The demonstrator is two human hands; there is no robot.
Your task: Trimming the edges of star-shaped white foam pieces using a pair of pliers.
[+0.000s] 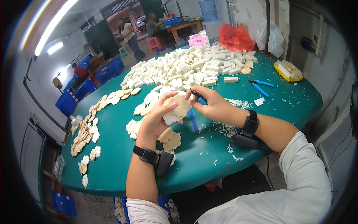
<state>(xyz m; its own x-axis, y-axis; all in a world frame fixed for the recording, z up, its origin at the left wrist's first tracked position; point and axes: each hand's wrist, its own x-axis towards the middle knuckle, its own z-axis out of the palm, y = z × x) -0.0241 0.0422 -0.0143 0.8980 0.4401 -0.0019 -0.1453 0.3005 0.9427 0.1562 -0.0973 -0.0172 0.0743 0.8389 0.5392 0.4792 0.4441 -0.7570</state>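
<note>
My left hand (156,118) is closed around cream, scallop-edged flat pieces (179,105), apparently two stacked, held above the table. In my right hand (213,101) is a pair of nippers with dark jaws and blue handles (202,101). Their jaws are near the right edge of the held pieces; I cannot tell whether they touch. Below my left hand lie more scalloped pieces (172,142), partly hidden by my wrist. A narrow blue strip (193,121) lies on the table just under my hands.
A big heap of white rectangular blocks (179,67) covers the far middle of the green table (209,164). Scalloped pieces (85,136) line the left side. Trimmed scraps (229,130), blue-handled pliers (261,86) and a yellow tray (289,72) lie right. People are in the background.
</note>
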